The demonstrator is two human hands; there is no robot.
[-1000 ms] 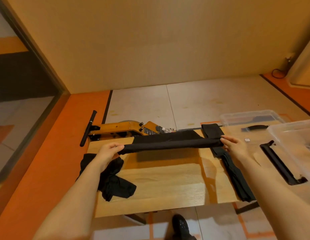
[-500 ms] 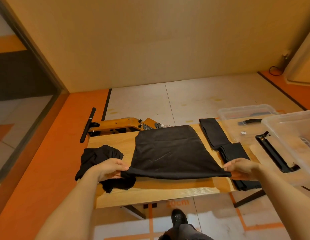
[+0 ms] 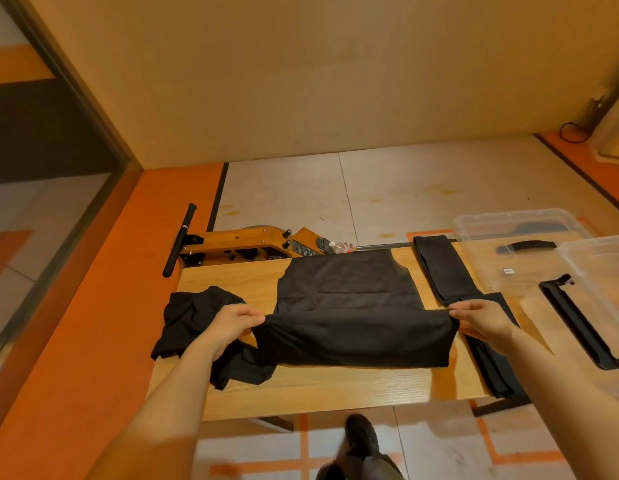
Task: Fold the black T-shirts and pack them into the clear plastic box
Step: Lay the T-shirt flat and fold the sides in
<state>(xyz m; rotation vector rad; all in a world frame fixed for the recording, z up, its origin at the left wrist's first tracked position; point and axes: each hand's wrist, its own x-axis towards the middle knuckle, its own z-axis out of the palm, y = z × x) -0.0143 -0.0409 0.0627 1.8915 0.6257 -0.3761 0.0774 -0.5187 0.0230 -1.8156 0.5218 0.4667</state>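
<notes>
On table (image 3: 335,393), T-shirt (image 3: 349,306) hem now folded over.

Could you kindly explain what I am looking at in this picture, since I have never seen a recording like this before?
There is no machine here: a person wears a wide-angle camera on the head, so you look forward and down along their bare arms. The left hand and right hand each pinch one end of a fold in the black T-shirt, which is spread on the wooden table. Its near part is lifted and doubled over.

A crumpled black T-shirt lies at the left of the table, partly under the left arm. A folded black garment lies in a long strip along the right side. Further right is the clear plastic box, with a clear lid behind it. Beyond the table, a yellow machine sits on the floor. The person's dark shoe shows below.
</notes>
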